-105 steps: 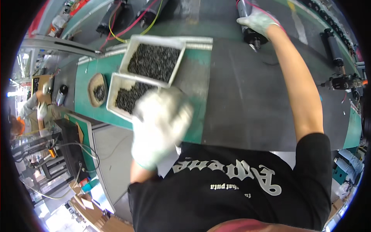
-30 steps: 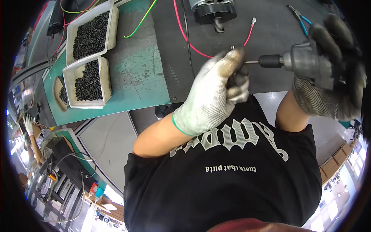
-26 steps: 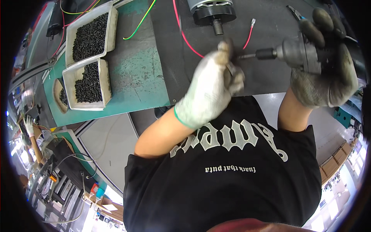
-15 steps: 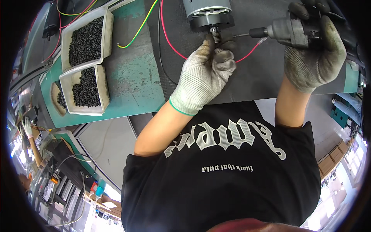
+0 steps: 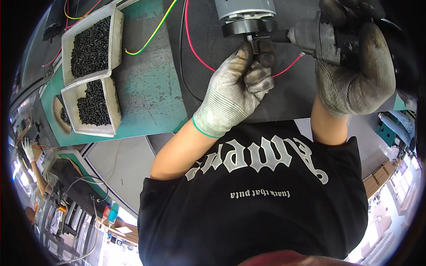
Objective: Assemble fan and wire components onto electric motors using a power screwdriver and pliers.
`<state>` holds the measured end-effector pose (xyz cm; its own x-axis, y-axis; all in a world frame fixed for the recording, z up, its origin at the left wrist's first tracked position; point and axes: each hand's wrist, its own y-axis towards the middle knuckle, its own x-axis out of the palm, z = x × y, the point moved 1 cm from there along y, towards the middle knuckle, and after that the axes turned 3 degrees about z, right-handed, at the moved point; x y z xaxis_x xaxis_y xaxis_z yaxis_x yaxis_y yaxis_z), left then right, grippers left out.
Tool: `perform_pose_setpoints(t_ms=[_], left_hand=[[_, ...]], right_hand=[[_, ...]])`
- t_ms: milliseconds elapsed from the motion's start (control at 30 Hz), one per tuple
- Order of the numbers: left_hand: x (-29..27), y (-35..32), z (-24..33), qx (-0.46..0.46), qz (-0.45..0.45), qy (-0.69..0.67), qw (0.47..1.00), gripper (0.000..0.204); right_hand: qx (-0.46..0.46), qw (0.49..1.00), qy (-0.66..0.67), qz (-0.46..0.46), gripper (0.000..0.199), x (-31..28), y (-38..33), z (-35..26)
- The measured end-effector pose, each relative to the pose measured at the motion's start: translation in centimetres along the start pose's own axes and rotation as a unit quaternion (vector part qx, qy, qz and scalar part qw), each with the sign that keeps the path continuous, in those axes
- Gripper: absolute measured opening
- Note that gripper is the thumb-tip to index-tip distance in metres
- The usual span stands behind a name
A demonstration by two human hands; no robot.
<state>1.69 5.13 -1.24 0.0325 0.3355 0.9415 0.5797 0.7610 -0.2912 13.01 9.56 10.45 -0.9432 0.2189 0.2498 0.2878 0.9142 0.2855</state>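
A grey electric motor (image 5: 245,13) with a black end flange and a threaded shaft lies on the dark mat (image 5: 284,97) at the top centre. My left hand (image 5: 235,91), in a grey knit glove, pinches a small part at the flange just beside the shaft. My right hand (image 5: 355,66), in a dirty glove, grips a power screwdriver (image 5: 317,37) held sideways, its bit tip against the motor flange from the right. A red wire (image 5: 195,53) loops from the motor under my left hand.
Two white trays (image 5: 113,111) of small black screws stand on the green bench (image 5: 151,97) at the left, with a round dish (image 5: 60,117) beside them. A yellow-green wire (image 5: 153,33) crosses the bench. Another person's gloved hand (image 5: 27,148) shows at the far left.
My left hand left the screw trays and rose to the motor flange. The screwdriver in my right hand came up with it until its bit met the motor.
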Motion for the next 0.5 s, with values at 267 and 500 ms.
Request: perform_pose_setpoints(t_ms=[267,500], left_hand=[[1.3,-0.2,-0.4,0.052,0.064,0.071,0.994,0.029],[1.5,-0.1,-0.7,0.088,0.129,0.125,0.980,0.021]], right_hand=[[0.008,0.999,-0.039,0.007,0.038,1.0,-0.6,0.2],[-0.022,0.998,-0.060,0.013,0.039,1.0,-0.1,-0.4]])
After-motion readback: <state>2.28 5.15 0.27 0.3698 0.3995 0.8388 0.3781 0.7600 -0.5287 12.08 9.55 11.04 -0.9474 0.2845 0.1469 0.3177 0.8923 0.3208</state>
